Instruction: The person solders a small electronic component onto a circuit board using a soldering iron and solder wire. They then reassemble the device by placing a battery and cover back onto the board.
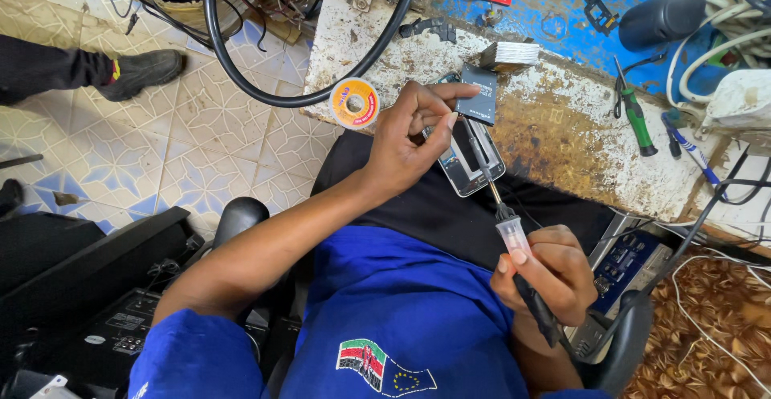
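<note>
Right hand [546,274], one soldering iron [514,238]

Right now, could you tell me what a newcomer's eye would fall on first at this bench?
At the centre, the right hand holds a soldering iron, its tip over an opened phone at the edge of the worn bench. The left hand pinches something thin just above that phone; what it is cannot be told. Beside it lies a small yellow spool, and a green screwdriver rests to the right.
</note>
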